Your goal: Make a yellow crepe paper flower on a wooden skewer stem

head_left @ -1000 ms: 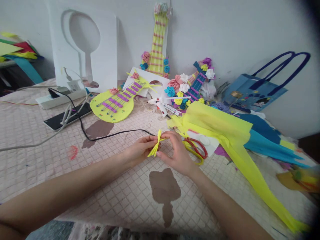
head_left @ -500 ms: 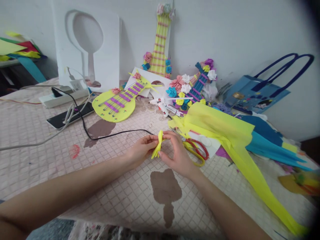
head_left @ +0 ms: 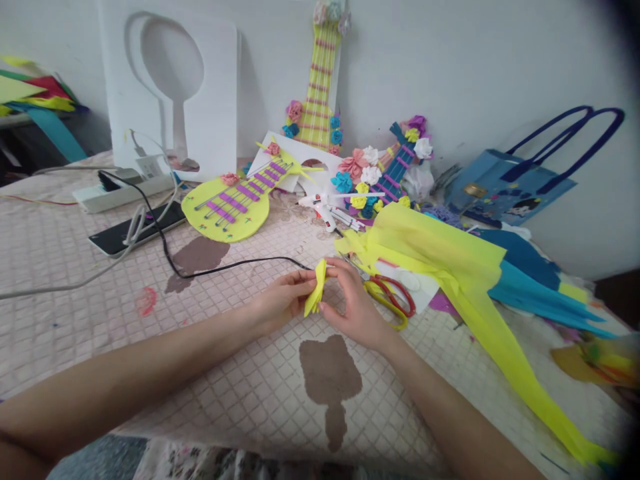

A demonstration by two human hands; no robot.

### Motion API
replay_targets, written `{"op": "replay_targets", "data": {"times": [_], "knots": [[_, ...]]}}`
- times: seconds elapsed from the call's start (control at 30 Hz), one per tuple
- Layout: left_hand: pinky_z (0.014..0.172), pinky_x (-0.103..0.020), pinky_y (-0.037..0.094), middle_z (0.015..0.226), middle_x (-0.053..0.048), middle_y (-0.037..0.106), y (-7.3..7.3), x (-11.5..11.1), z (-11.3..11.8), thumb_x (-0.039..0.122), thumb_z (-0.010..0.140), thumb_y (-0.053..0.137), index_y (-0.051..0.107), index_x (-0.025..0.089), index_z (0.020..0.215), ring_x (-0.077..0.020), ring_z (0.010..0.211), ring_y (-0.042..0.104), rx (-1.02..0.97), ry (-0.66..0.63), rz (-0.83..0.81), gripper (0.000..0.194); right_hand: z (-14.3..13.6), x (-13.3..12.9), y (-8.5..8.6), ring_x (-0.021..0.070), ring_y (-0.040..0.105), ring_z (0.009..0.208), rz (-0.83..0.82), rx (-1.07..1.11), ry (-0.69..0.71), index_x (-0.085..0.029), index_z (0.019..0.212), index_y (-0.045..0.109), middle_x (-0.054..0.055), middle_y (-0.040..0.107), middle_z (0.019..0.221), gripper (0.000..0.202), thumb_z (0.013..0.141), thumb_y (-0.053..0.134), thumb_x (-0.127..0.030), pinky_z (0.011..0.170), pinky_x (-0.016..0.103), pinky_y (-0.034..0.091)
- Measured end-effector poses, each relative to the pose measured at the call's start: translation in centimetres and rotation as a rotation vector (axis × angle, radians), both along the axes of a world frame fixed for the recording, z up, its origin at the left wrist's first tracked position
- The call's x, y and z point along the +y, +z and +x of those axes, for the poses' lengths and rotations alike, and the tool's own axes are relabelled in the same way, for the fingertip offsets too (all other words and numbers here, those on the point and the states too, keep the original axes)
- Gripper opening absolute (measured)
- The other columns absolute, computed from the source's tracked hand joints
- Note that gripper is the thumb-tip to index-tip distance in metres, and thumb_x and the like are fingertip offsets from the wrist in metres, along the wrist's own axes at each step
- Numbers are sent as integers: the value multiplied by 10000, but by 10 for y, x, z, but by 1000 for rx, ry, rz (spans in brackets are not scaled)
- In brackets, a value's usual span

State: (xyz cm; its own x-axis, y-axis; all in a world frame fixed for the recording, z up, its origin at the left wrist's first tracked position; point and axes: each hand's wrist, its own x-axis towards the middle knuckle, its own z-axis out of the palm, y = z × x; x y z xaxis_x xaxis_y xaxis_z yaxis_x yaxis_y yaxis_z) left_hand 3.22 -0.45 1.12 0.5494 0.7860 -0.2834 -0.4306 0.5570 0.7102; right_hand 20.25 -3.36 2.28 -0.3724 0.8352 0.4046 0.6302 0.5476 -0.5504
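Note:
A small folded piece of yellow crepe paper is held between both hands above the table's middle. My left hand pinches its left side between thumb and fingers. On the other side, my right hand curves round the piece, its fingers at the upper edge and its thumb near the lower right edge. Just right of my right hand lie scissors with red and yellow handles. Beyond the hands a white glue gun rests on the quilted tablecloth.
A yellow paper instrument, a phone and a power strip are at the left. Yellow crepe sheets spread to the right, before a blue bag. A black cord runs behind my hands.
The yellow piece has turned slightly and looks a bit wider between my fingers. Both hands keep nearly the same hold. The whole view has shifted slightly.

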Motion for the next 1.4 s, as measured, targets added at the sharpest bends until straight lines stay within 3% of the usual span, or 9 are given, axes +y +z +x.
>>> {"op": "replay_targets", "data": {"times": [0.23,0.53,0.67,0.77,0.9,1.07,1.17,1.4], "knots": [[600,-209,455,757,-36,638,-3,1,0,173,738,727,621,138,869,-120,656,615,-22,-22,10,172,-2,-2,-1,284,276,1350,2,-18,-13,-235,1162,399,132,332,1408,469,722,544,-164,1076,530,271],[713,-223,487,878,-65,664,0,-3,2,134,739,712,618,117,894,-158,852,644,16,42,2,182,-13,-4,-12,263,349,1295,107,49,-198,-227,1060,455,121,404,1336,343,742,563,-158,1064,492,312],[650,-212,469,814,-36,646,1,-3,2,177,741,716,605,119,895,-108,690,613,36,33,30,198,-12,-3,-12,253,423,1216,208,49,-236,-228,958,513,103,488,1235,234,751,553,-124,1032,465,346],[672,-209,464,841,-37,645,3,-1,1,200,751,704,591,122,887,-96,693,600,98,66,92,193,-6,0,-9,240,522,1037,243,57,-240,-225,899,533,80,581,1015,171,765,552,-120,916,426,424],[733,-233,470,895,-44,645,9,7,-4,247,802,640,580,134,921,-122,805,607,326,113,350,175,0,2,-5,203,556,800,169,54,-231,-231,838,542,30,600,800,94,804,540,-143,735,349,450],[708,-259,475,825,-25,639,14,12,-11,317,809,616,607,141,845,-126,753,590,661,32,885,180,3,2,-3,188,552,806,147,27,-198,-216,817,559,24,609,794,92,828,535,-128,731,317,423],[734,-271,470,853,-17,655,14,11,-13,310,777,653,617,160,867,-133,785,593,775,4,1117,178,5,3,-4,192,544,819,149,3,-188,-212,807,565,27,607,788,88,833,548,-130,737,318,412],[724,-246,480,856,-8,670,16,16,-18,221,818,594,618,166,878,-114,773,604,822,-65,1282,85,7,5,-7,200,530,840,108,-50,-128,-209,827,589,38,613,808,81,860,533,-161,751,334,406]]}}
